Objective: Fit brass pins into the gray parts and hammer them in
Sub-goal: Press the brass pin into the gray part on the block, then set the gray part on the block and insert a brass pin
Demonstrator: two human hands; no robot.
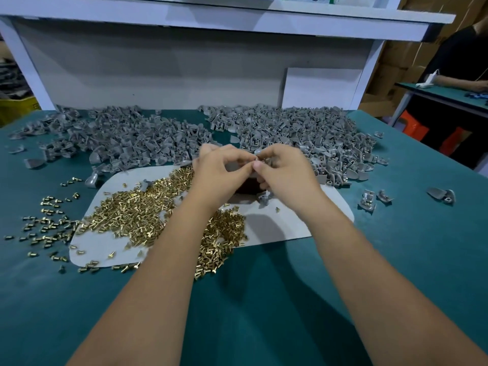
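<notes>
My left hand [219, 170] and my right hand [282, 173] meet fingertip to fingertip above the grey mat [290, 228]. Between the fingertips a small gray part [266, 161] with a brass pin is pinched; which hand holds which piece is hard to tell. A heap of brass pins [137, 210] covers the left of the mat and spills onto the green table. Two large piles of gray parts lie behind the hands, one to the left [126, 136] and one to the right [311, 133]. A dark block [248, 187] sits on the mat under my hands, mostly hidden.
A white shelf unit [184, 64] closes off the back of the green table [264, 299]. A few loose gray parts [369, 200] lie at the right of the mat. Another person's arm [459, 81] rests on a second table at far right.
</notes>
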